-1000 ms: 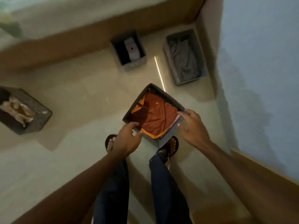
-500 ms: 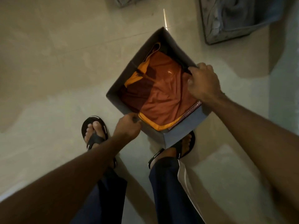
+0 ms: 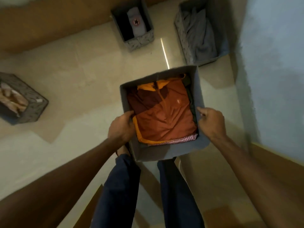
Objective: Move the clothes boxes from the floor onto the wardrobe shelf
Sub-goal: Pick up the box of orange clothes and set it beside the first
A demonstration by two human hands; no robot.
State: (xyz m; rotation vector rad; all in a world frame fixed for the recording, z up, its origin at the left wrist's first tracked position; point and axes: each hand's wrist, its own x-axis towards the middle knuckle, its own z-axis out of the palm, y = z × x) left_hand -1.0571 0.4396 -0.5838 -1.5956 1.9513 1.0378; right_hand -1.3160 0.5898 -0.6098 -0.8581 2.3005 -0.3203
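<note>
both hands' fingers (image 3: 130, 115) grip box (image 3: 164, 153) rims.

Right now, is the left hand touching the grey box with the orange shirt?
Touching. The head view shows the left hand gripping the left wall of the grey box, fingers curled over its rim beside the orange shirt.

No words or numbers were legible. A round reddish badge with a dark star (image 3: 136, 22) stood on a pale grey folded garment (image 3: 137, 31) in a small grey fabric box (image 3: 139, 42). A tiny white mark (image 3: 178, 101) on the folded orange shirt (image 3: 164, 122) in the large grey fabric box (image 3: 164, 153) was unreadable.
</note>
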